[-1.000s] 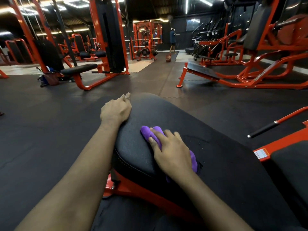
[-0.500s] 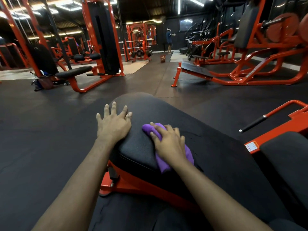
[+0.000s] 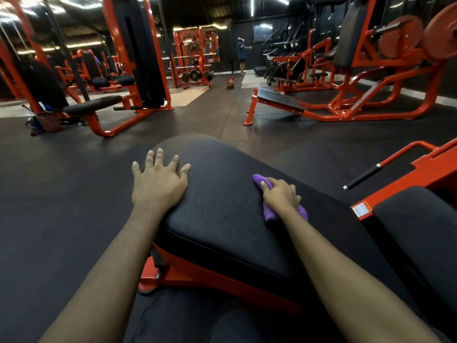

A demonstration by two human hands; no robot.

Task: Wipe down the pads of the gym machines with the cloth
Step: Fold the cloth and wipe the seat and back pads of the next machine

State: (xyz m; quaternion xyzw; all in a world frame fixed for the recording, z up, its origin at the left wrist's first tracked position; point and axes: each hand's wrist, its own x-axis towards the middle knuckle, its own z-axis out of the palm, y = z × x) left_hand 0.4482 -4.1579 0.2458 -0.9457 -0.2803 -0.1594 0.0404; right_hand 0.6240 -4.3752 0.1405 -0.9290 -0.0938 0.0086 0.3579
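Observation:
A long black pad [image 3: 222, 211] on an orange frame stretches away from me in the head view. My left hand [image 3: 158, 181] rests flat on the pad's left edge with its fingers spread. My right hand [image 3: 280, 196] presses a folded purple cloth [image 3: 270, 214] onto the right side of the pad, fingers curled over the cloth. Part of the cloth is hidden under the hand.
A second black pad [image 3: 418, 229] with an orange bracket and a black-gripped handle [image 3: 363, 178] lies to the right. Orange machines stand at the left [image 3: 133, 58] and right [image 3: 358, 78]. A person [image 3: 241, 55] stands far back. Dark rubber floor surrounds the bench.
My right hand has slid the cloth to the right across the pad. The fingers of my left hand have spread out from a closed pose.

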